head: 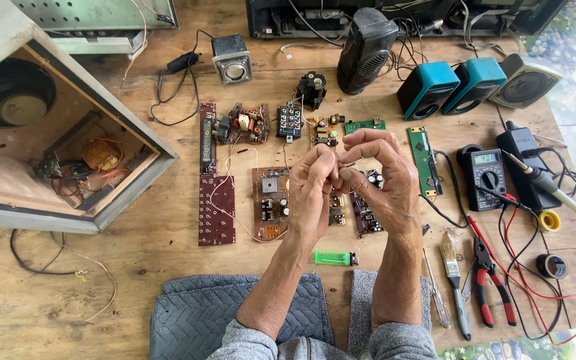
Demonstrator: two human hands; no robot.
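Note:
My left hand (313, 193) and my right hand (381, 177) are raised together above the wooden table (135, 267), fingertips touching. Between them they pinch a thin wire (347, 162) whose ends are barely visible. Below the hands lie several brown circuit boards (270, 203), joined by thin white wires. A green lighter (333, 258) lies just in front of my wrists.
An open speaker cabinet (68, 140) lies at the left. Small speakers (428, 87) stand at the back. At the right are a multimeter (489, 175), a soldering iron (548, 187), red-handled pliers (488, 280), a brush (453, 280), a screwdriver (435, 293) and tape rolls (552, 265). A grey cloth (201, 320) covers the near edge.

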